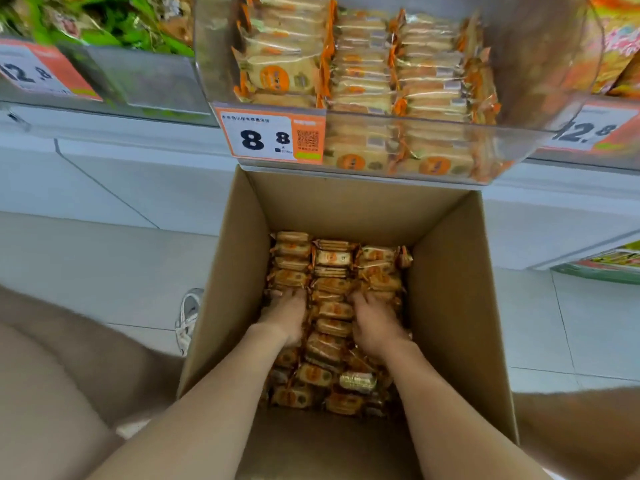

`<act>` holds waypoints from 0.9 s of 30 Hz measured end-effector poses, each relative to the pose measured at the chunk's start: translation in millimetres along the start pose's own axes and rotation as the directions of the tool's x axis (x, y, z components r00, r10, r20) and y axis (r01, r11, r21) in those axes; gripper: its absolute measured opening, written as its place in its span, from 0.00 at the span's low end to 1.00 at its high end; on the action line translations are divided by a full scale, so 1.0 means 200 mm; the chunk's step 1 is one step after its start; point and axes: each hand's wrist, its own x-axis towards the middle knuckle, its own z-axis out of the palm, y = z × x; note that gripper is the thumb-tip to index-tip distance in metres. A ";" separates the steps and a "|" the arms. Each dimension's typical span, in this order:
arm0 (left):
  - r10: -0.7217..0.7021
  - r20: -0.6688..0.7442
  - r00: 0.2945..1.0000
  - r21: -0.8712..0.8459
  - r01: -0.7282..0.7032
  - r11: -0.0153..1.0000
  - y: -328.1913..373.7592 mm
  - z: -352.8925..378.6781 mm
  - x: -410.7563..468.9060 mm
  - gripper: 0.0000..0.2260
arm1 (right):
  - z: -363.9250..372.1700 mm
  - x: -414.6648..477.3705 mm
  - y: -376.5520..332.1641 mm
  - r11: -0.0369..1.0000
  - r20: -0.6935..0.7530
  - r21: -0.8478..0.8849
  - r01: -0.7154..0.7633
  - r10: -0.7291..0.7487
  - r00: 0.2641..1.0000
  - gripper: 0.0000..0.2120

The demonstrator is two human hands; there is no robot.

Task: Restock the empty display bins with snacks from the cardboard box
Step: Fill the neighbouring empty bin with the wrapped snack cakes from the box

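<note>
An open cardboard box (457, 278) stands on the floor below the shelf, its bottom covered with orange-wrapped snack packs (332, 268). Both my hands reach down into it. My left hand (287, 317) lies on the left row of packs, fingers dug in between them. My right hand (374, 327) lies on the right row, fingers pushed down among the packs. A middle row of packs (334, 317) sits between the two hands. Above the box, a clear display bin (523, 147) holds stacked rows of the same snacks, with an orange 8.8 price tag (273, 136) on its front.
A bin of green-wrapped snacks (104, 22) sits at upper left, another bin with colourful bags (609, 46) at upper right. White tiled floor surrounds the box. My white shoe (188, 320) is left of the box, my knees at either lower corner.
</note>
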 end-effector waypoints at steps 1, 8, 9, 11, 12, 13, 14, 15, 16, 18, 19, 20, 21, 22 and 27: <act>-0.017 -0.013 1.000 -0.039 0.017 0.999 0.00 0.03 0.03 0.36 | 0.00 0.03 -0.03 0.999 0.020 0.015 0.032 -0.032 0.999 0.29; -0.041 0.006 0.999 0.121 0.040 0.992 0.00 0.09 0.06 0.22 | 0.09 0.10 -0.15 0.978 0.159 -0.183 0.101 -0.072 0.985 0.37; -0.042 0.000 0.999 0.150 0.042 0.988 0.01 0.09 0.05 0.19 | 0.11 0.10 -0.14 0.965 0.145 -0.240 0.103 -0.069 0.987 0.37; -0.042 -0.027 0.999 0.195 0.047 0.980 0.02 0.07 0.05 0.16 | 0.12 0.10 -0.11 0.940 0.117 -0.324 0.112 -0.077 0.990 0.36; -0.046 -0.038 0.998 0.195 0.052 0.979 0.02 0.06 0.05 0.15 | 0.12 0.10 -0.10 0.933 0.121 -0.338 0.122 -0.085 0.989 0.35; -0.044 -0.043 0.998 0.184 0.051 0.982 0.02 0.06 0.05 0.14 | 0.11 0.10 -0.09 0.931 0.136 -0.337 0.140 -0.099 0.986 0.35; -0.036 -0.046 0.998 0.166 0.043 0.985 0.01 0.06 0.06 0.14 | 0.10 0.10 -0.08 0.928 0.158 -0.336 0.162 -0.113 0.981 0.33; -0.026 -0.048 0.999 0.144 0.033 0.989 0.01 0.06 0.06 0.14 | 0.09 0.10 -0.08 0.922 0.180 -0.342 0.180 -0.124 0.976 0.31; -0.011 -0.060 0.998 0.119 0.018 0.993 0.00 0.07 0.07 0.15 | 0.09 0.09 -0.08 0.914 0.197 -0.355 0.195 -0.131 0.972 0.28; 0.030 -0.105 0.994 0.065 -0.023 0.998 0.00 0.08 0.07 0.19 | 0.09 0.07 -0.09 0.916 0.219 -0.345 0.205 -0.134 0.966 0.21; 0.050 -0.120 0.991 0.040 -0.045 0.998 0.00 0.09 0.06 0.22 | 0.09 0.07 -0.08 0.931 0.218 -0.311 0.193 -0.128 0.968 0.20; 0.065 -0.128 0.990 0.004 -0.065 0.998 0.00 0.09 0.05 0.24 | 0.09 0.06 -0.08 0.950 0.210 -0.259 0.176 -0.123 0.970 0.20; 0.073 -0.135 0.988 -0.052 -0.081 0.995 0.01 0.08 0.04 0.26 | 0.07 0.04 -0.08 0.967 0.185 -0.197 0.160 -0.124 0.975 0.20; 0.070 -0.151 0.986 -0.140 -0.091 0.986 0.02 0.07 0.03 0.26 | 0.04 0.03 -0.08 0.981 0.136 -0.129 0.146 -0.128 0.982 0.19; 0.109 -0.062 0.992 -0.795 -0.115 0.595 0.11 -0.12 -0.13 0.22 | -0.18 -0.09 -0.09 0.934 -0.185 0.302 0.193 -0.141 0.972 0.14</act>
